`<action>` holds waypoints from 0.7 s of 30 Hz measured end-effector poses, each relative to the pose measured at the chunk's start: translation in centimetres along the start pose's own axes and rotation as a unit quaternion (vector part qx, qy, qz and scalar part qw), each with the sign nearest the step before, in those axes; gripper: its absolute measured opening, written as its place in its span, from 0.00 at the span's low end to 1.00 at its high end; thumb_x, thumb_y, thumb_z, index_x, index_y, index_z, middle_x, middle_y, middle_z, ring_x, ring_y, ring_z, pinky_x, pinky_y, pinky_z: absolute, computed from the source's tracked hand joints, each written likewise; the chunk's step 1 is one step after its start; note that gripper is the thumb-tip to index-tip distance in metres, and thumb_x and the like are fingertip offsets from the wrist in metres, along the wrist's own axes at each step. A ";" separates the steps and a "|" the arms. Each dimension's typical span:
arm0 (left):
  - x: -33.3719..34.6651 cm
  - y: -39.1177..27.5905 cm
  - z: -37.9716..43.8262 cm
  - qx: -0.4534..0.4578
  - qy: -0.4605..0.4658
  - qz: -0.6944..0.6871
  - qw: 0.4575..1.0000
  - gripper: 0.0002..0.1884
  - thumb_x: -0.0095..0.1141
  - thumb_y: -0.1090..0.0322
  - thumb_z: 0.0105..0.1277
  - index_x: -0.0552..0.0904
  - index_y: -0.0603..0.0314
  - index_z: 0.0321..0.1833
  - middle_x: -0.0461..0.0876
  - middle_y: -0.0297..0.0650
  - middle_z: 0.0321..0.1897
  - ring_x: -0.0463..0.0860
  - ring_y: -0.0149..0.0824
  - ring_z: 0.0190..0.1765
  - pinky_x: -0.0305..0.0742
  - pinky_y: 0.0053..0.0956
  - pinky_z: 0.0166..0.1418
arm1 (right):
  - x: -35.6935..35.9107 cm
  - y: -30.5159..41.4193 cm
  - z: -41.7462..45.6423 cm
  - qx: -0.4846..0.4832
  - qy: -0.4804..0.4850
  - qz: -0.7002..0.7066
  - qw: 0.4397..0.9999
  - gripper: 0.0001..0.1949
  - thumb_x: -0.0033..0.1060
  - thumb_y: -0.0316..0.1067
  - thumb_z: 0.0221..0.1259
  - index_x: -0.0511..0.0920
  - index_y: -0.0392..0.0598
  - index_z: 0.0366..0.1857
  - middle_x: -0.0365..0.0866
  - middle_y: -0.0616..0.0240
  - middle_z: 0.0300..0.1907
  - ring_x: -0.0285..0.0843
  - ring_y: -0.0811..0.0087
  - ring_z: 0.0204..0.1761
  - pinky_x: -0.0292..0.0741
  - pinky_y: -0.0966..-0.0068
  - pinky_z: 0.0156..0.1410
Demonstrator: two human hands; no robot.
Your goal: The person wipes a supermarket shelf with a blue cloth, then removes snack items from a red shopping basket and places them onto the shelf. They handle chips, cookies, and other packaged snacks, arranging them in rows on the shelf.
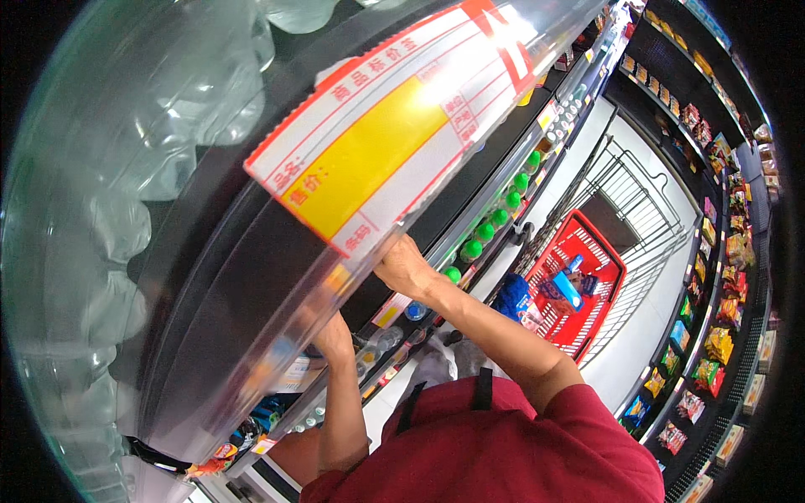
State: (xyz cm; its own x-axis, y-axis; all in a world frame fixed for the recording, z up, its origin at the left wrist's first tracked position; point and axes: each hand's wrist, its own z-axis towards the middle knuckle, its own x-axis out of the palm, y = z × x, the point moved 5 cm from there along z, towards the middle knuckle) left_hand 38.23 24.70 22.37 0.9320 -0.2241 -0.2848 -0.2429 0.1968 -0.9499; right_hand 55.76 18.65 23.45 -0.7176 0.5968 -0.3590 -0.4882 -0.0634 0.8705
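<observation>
A clear plastic label holder on a shelf edge fills the near view, with a red, white and yellow price tag in it that bears writing. My right hand reaches in under this edge, and its fingers are hidden behind the strip. My left hand also reaches past the strip, lower and to the left. Its fingers show only as a blur through the plastic. What either hand touches is hidden. Below lies a dark shelf, and clear bottles with green caps line a lower level.
A metal shopping cart stands in the aisle to the right, holding a red plastic basket with blue packages. Shelves of bagged snacks run along the far right. Clear plastic bottles crowd the near shelf at upper left.
</observation>
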 end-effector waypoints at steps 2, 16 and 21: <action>0.3 0.0 0.1 0.009 -0.005 -0.019 1.000 0.22 0.57 0.71 0.80 0.73 0.68 0.74 0.80 0.49 0.64 0.81 0.39 0.64 0.77 0.37 0.68 | 0.4 -0.6 0.1 -0.017 -0.011 -0.011 1.000 0.19 0.63 0.35 0.73 0.81 0.43 0.65 0.83 0.51 0.52 0.81 0.49 0.56 0.79 0.57 0.62; 0.6 1.4 0.3 0.034 -0.001 -0.014 0.999 0.21 0.55 0.73 0.81 0.72 0.69 0.73 0.79 0.51 0.66 0.80 0.40 0.67 0.75 0.38 0.72 | 0.5 -1.2 0.7 -0.003 -0.013 0.004 1.000 0.14 0.61 0.32 0.73 0.81 0.41 0.58 0.83 0.48 0.51 0.79 0.45 0.57 0.79 0.55 0.63; 0.5 1.4 0.3 0.038 -0.007 -0.021 0.999 0.21 0.58 0.68 0.81 0.73 0.68 0.72 0.78 0.51 0.63 0.79 0.40 0.65 0.77 0.38 0.69 | 0.7 -1.3 1.1 0.024 0.009 0.021 0.999 0.18 0.59 0.34 0.75 0.79 0.43 0.65 0.82 0.48 0.53 0.80 0.45 0.59 0.79 0.57 0.65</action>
State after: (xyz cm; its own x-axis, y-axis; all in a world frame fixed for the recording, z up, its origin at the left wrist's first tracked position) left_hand 38.40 25.13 20.93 0.9448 -0.2203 -0.2427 -0.1830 0.2598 -0.9482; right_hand 56.46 20.01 22.42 -0.7460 0.5798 -0.3277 -0.4332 -0.0486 0.9000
